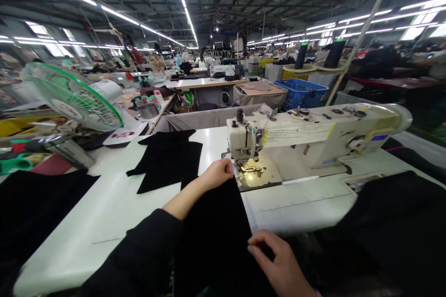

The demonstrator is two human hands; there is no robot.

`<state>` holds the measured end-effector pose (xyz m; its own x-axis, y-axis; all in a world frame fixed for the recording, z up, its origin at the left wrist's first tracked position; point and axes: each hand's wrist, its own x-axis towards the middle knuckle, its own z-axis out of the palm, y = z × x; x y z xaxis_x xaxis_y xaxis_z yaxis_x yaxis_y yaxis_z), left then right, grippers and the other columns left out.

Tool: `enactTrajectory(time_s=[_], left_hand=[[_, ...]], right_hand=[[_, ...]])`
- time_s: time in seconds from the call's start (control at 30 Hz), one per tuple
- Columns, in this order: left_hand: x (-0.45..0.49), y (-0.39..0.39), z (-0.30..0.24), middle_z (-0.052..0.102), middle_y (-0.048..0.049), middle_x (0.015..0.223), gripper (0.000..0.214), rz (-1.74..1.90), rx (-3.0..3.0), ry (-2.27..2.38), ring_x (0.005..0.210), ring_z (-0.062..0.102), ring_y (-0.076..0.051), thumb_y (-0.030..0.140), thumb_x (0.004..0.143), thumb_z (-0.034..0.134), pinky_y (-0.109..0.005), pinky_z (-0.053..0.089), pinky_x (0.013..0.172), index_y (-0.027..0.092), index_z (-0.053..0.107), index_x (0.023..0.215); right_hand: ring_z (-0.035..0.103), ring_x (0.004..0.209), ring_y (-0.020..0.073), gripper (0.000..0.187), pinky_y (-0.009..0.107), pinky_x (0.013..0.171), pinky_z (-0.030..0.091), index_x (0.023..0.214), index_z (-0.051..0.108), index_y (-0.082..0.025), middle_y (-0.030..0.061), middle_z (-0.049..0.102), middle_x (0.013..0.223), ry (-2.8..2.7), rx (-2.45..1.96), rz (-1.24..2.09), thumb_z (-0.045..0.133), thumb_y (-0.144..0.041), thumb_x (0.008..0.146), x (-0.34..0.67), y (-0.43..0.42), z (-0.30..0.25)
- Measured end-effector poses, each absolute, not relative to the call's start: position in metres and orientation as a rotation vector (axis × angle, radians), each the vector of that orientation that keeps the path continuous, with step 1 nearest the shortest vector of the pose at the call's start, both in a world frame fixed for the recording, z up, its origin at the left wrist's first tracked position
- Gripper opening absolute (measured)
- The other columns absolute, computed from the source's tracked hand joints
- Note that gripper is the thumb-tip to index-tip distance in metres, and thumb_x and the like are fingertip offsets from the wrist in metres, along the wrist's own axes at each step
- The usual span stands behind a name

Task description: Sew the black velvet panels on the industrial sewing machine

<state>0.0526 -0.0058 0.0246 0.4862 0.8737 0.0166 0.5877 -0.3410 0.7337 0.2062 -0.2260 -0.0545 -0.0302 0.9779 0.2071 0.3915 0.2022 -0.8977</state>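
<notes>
Black cloth (216, 218) lies lengthwise beside the sewing machine (296, 137), its upper end close to the lit needle plate (254, 171), its lower part running over the table's near edge and lost in the dark. Left hand (216, 174): fingertips together at the cloth's upper right corner, apparently pinching it, though black on black leaves this hard to confirm. Right hand (280, 257): thumb and forefinger pinched on the right margin, lower down. Judged by its drape, the material should handle as light, soft and limp, not fragile, but prone to fold or drag. Sound holding points are the upper corner and the long right edge, fingers clear of the needle area. Edges: the machine head stands just right of the left hand, restricting movement there. Open room: bare white table (101, 222) to the left, short of stacked black pieces (170, 160), and a bare stretch before the machine.
</notes>
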Motion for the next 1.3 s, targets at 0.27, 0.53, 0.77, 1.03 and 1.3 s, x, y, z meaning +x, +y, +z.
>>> enactTrajectory(time_s=[0.27,0.53,0.77,1.03,1.3], left_hand=[[0.048,-0.010,-0.001,0.056,0.0039,0.063,0.010,0.603,2.033,1.217,0.060,0.051,-0.013,0.011,0.064,0.058,-0.024,0.039,0.059,0.019,0.053,0.065],[0.073,0.017,0.001,0.050,0.0057,0.055,0.017,0.570,2.073,1.265,0.054,0.046,-0.011,0.008,0.061,0.061,-0.024,0.033,0.053,0.019,0.048,0.060],[0.079,0.024,0.001,0.050,0.0052,0.055,0.012,0.596,2.118,1.281,0.055,0.049,-0.012,0.007,0.064,0.059,-0.023,0.034,0.054,0.017,0.054,0.066],[0.071,-0.008,0.009,0.062,-0.0050,0.084,0.016,0.692,2.267,1.429,0.081,0.059,-0.021,0.010,0.078,0.062,-0.035,0.047,0.078,0.015,0.056,0.091],[0.032,-0.145,-0.013,0.066,-0.0105,0.124,0.031,0.380,2.861,0.636,0.115,0.060,-0.026,0.013,0.088,0.052,-0.039,0.053,0.095,0.019,0.061,0.117]], right_hand=[[0.068,0.082,0.0189,0.032,0.029,0.077,0.057,0.112,0.058,-0.019,0.0064,0.071,0.092,-2.095,-0.961,0.158,0.044,-0.002,0.089,0.234,-0.220,-0.048],[0.065,0.084,0.0214,0.023,0.035,0.074,0.055,0.100,0.062,-0.017,0.0081,0.069,0.092,-2.140,-1.066,-0.060,0.044,-0.006,0.091,0.235,-0.208,-0.039],[0.064,0.090,0.0218,0.026,0.037,0.083,0.054,0.102,0.062,-0.016,0.0079,0.069,0.095,-2.122,-1.053,-0.058,0.043,-0.005,0.089,0.233,-0.202,-0.045],[0.064,0.088,0.0214,0.026,0.037,0.081,0.055,0.100,0.062,-0.017,0.0080,0.069,0.092,-2.131,-1.072,-0.051,0.043,-0.003,0.087,0.231,-0.200,-0.040],[0.063,0.091,0.0232,0.031,0.037,0.081,0.057,0.105,0.062,-0.015,0.0103,0.067,0.093,-2.145,-1.051,0.034,0.042,-0.002,0.085,0.231,-0.199,-0.033]])
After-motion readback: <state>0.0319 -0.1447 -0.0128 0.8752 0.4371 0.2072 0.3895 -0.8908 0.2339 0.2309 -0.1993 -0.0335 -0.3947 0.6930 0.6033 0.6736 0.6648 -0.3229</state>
